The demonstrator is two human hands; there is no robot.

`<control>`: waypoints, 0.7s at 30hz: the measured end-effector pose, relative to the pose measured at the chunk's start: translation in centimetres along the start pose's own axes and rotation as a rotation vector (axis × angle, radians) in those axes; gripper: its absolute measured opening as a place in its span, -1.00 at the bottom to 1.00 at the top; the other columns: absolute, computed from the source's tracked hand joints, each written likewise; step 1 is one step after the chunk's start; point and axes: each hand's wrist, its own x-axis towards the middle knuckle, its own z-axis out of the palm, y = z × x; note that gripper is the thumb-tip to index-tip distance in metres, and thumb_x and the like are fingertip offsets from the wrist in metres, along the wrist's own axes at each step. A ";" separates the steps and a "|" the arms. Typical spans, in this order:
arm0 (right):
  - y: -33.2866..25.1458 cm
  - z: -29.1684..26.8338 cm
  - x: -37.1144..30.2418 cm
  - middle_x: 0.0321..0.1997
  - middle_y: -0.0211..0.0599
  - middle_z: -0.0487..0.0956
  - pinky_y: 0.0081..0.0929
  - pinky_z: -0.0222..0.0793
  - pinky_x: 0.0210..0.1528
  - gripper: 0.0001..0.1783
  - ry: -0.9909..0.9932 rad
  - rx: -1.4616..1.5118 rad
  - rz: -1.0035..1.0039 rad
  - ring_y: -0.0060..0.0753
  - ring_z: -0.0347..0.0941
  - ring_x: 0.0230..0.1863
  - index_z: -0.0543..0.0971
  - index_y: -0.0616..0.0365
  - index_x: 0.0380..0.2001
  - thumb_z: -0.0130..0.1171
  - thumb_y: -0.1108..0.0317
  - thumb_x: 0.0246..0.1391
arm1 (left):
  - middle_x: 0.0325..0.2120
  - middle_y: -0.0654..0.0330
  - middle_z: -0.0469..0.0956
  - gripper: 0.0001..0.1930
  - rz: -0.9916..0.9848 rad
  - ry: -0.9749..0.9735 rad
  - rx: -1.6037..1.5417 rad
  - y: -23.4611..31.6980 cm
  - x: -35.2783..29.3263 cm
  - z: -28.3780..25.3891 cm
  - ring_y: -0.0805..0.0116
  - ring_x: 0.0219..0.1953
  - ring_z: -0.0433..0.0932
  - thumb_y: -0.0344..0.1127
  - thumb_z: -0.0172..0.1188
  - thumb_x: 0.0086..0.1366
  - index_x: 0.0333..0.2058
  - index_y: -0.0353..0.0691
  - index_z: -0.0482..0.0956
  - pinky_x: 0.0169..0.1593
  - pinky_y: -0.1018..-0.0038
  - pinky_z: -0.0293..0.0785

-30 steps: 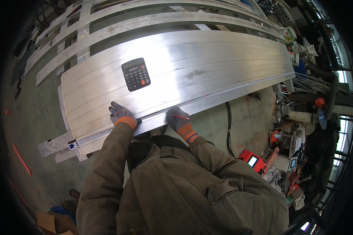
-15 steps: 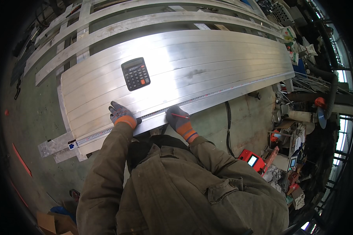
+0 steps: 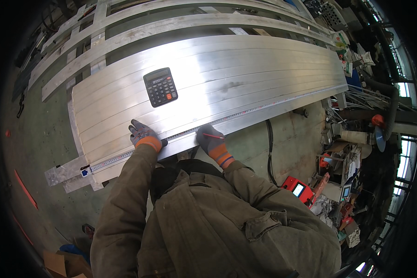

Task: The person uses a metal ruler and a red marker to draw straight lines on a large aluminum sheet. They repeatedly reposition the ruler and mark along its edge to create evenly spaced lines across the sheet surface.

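Note:
A long silvery metal panel [image 3: 264,65] of joined strips lies in front of me. Along its near edge runs a stretched tape measure [image 3: 250,111], with a small blue-and-white piece at its left end. My left hand [image 3: 145,135], in a grey and orange glove, rests on the panel with its fingers apart; its thumb reaches the tape. In the same kind of glove, my right hand [image 3: 210,142] is closed round a thin red pencil [image 3: 215,136] at the tape's near side. The pencil's tip is hidden by the hand. A black calculator [image 3: 160,87] lies on the panel beyond my left hand.
Long metal rails [image 3: 180,22] form a rack behind the panel. A black cable [image 3: 270,148] hangs down to the floor right of my right hand. Further right stand a red machine with a lit screen [image 3: 298,190] and cluttered shelves. A cardboard box [image 3: 56,263] sits at lower left.

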 end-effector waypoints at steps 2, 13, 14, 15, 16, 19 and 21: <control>0.4 0.1 0.0 -0.32 -0.11 0.72 -0.19 0.63 -0.17 -0.88 0.008 0.041 -0.018 -0.02 0.72 -0.29 0.68 0.03 -0.21 0.36 0.26 0.28 | 0.71 -0.24 -0.18 0.61 0.005 -0.003 0.012 0.1 -0.1 -0.1 -0.29 0.71 -0.04 0.41 0.70 -0.01 0.65 -0.54 -0.13 0.63 0.07 0.26; -0.7 0.0 0.8 -0.22 -0.13 0.78 -0.14 0.67 -0.07 -0.78 0.154 0.046 -0.160 0.00 0.76 -0.21 0.70 0.07 0.04 0.28 0.39 0.36 | 0.69 -0.23 -0.09 0.59 0.059 0.081 -0.001 -1.0 -0.2 0.9 -0.28 0.70 0.00 0.45 0.68 -0.03 0.63 -0.55 -0.05 0.62 0.08 0.29; -1.5 -0.1 1.2 -0.20 -0.15 0.79 -0.13 0.67 -0.05 -0.75 0.168 0.189 -0.179 0.01 0.76 -0.19 0.70 0.09 0.08 0.26 0.43 0.38 | 0.69 -0.23 -0.06 0.59 0.076 0.116 -0.019 -1.2 -0.5 1.1 -0.28 0.69 0.01 0.46 0.67 -0.03 0.63 -0.55 -0.04 0.63 0.09 0.27; -2.3 -0.3 1.7 -0.12 -0.17 0.80 -0.20 0.69 -0.03 -0.70 0.137 0.251 -0.220 -0.08 0.78 -0.13 0.69 0.12 0.15 0.22 0.52 0.41 | 0.68 -0.24 -0.04 0.58 0.093 0.151 -0.036 -1.8 -0.7 1.3 -0.28 0.69 0.02 0.47 0.67 -0.03 0.62 -0.56 -0.02 0.64 0.10 0.26; -3.1 0.2 3.0 -0.05 -0.16 0.76 -0.26 0.69 -0.02 -0.69 0.108 0.298 -0.249 -0.15 0.76 -0.14 0.66 0.13 0.19 0.20 0.51 0.45 | 0.67 -0.24 -0.02 0.58 0.118 0.165 -0.057 -2.4 -0.7 1.4 -0.28 0.69 0.03 0.47 0.67 -0.04 0.62 -0.56 -0.01 0.65 0.11 0.23; -4.9 1.7 6.5 0.04 -0.10 0.73 -0.25 0.65 0.05 -0.63 0.007 0.374 -0.114 -0.10 0.71 -0.02 0.65 0.09 0.21 0.20 0.55 0.39 | 0.66 -0.24 0.02 0.59 0.173 0.187 -0.128 -4.2 -0.8 1.8 -0.26 0.69 0.03 0.45 0.71 -0.11 0.60 -0.56 0.05 0.70 0.15 0.11; -5.5 2.4 8.3 0.04 -0.06 0.72 -0.17 0.62 0.10 -0.59 -0.082 0.341 -0.001 0.02 0.68 0.03 0.66 0.06 0.20 0.20 0.57 0.33 | 0.66 -0.23 0.02 0.60 0.142 0.181 -0.134 -5.8 -0.5 2.1 -0.26 0.69 0.02 0.46 0.72 -0.13 0.60 -0.56 0.05 0.70 0.14 0.11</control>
